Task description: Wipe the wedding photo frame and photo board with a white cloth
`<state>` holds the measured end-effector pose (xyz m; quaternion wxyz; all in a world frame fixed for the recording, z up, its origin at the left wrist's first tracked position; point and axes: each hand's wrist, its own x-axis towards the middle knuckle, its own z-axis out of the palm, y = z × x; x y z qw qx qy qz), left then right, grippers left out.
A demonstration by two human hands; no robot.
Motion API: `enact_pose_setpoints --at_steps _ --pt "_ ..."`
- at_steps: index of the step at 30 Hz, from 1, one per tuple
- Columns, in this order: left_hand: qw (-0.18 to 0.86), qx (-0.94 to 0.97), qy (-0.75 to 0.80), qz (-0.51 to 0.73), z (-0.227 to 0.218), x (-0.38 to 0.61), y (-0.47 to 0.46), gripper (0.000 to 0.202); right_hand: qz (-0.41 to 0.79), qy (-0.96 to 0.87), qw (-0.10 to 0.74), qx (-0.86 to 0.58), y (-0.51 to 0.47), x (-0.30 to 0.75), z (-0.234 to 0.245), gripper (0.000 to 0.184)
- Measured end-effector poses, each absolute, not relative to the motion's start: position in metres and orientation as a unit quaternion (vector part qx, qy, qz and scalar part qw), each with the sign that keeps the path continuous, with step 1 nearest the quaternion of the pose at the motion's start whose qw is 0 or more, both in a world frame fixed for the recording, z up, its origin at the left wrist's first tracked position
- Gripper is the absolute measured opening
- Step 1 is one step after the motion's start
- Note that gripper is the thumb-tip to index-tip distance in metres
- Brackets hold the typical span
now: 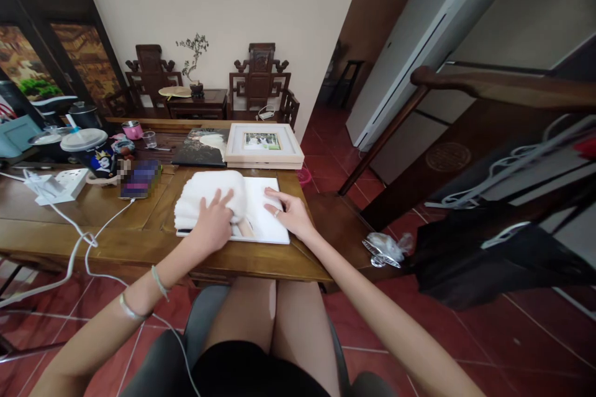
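From afar I watch a white cloth (198, 195) lie beneath the loosely spread left hand (215, 224) atop a book (257, 191) on the table (161, 229), the unclenched right hand (294, 217) resting beside it on the book's right side.

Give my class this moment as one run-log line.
left hand: on folded white cloth | right hand: on picture panel, right side | cloth: over panel's left | framed photo: on wooden table

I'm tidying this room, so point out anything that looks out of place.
Crumpled wrapping sits on the wooden chair, looking like stray litter. White cables loop together messily and trail off the table. No spill shows.
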<state>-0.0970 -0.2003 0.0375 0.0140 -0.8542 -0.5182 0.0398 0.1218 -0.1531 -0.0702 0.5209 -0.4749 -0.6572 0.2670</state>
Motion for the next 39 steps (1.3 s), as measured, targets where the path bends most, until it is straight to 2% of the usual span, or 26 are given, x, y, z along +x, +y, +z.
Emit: enact_pose_setpoints --at_steps 6,12,17,31,35,39 --pt "-0.028 -0.882 -0.465 0.073 0.049 -0.082 -0.24 0.04 0.246 -0.672 0.507 -0.481 -0.16 0.12 -0.061 0.034" --pt "-0.003 -0.863 -0.503 0.034 0.041 -0.08 -0.18 0.038 0.226 -0.69 0.498 -0.474 -0.163 0.117 -0.055 0.029" --pt "0.03 -0.85 -0.526 -0.008 0.023 -0.081 -0.145 0.04 0.228 -0.701 0.486 -0.469 -0.163 0.116 -0.054 0.035" --pt "0.006 -0.886 -0.461 0.059 0.032 -0.088 -0.278 0.04 0.234 -0.718 0.465 -0.462 -0.162 0.118 -0.052 0.035" --pt "-0.014 -0.885 -0.462 0.061 0.038 -0.092 -0.27 0.046 0.233 -0.721 0.458 -0.464 -0.162 0.117 -0.052 0.035" --pt "-0.013 -0.864 -0.502 0.04 0.038 -0.106 -0.224 0.046 0.234 -0.718 0.459 -0.468 -0.162 0.117 -0.053 0.035"
